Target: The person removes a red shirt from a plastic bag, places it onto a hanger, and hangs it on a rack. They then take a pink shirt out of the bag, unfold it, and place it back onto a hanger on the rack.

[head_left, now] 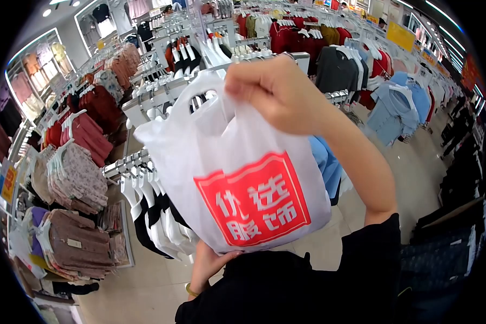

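A white plastic bag (221,162) with a red square logo (254,201) hangs in front of me, bulging with something I cannot see. My right hand (278,92) pinches the bag's handle at the top, its arm rising from a black sleeve (370,254) at lower right. My left hand (208,264) is under the bag and holds its bottom, the fingers mostly hidden behind the plastic. A thin gold bracelet (191,290) sits on that wrist.
Clothing racks fill the shop. Red and floral tops (81,156) hang at left, folded brown garments (75,243) lower left, white hangers (146,189) just behind the bag, blue shirts (397,108) at right. A tiled aisle (416,173) runs right, dark clothes (459,216) beside it.
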Demonstrator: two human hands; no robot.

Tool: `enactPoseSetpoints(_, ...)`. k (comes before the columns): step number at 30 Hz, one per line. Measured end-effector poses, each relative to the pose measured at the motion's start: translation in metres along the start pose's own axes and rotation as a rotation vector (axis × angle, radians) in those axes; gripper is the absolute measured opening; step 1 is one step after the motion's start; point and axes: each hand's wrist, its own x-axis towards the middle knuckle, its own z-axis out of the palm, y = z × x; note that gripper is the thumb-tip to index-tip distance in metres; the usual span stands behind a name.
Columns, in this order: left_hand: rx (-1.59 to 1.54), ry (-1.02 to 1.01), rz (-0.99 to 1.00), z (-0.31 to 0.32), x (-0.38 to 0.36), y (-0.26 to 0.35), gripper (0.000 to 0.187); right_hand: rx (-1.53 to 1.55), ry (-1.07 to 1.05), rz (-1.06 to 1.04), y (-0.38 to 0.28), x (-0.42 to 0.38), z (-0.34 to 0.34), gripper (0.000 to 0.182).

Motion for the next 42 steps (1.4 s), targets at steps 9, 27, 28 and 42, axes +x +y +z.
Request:
enactPoseSetpoints(9, -0.118, 0.229, 0.143, -0.011, -0.001, -0.004, 0.105, -0.193, -0.576, -0.143, -0.062, -0.101, 0.001, 0.020)
enactPoseSetpoints(27, 0.697, -0.343, 1.117, -0.043, 0.079, 0.116, 0.009, -0.317, -0.893, 0.228, -0.079, -0.127, -0.021, 0.052)
enactPoseSetpoints(28, 0.683, -0.317, 1.123, -0.045, 0.076, 0.116, 0.009, -0.374, -1.025, 0.296, -0.077, -0.123, -0.024, 0.038)
enactPoseSetpoints(42, 0.568, -0.340, 1.263, -0.032, 0.083, 0.112, 0.024, -0.670, -0.411, 0.095, -0.019, -0.109, 0.050, 0.052)
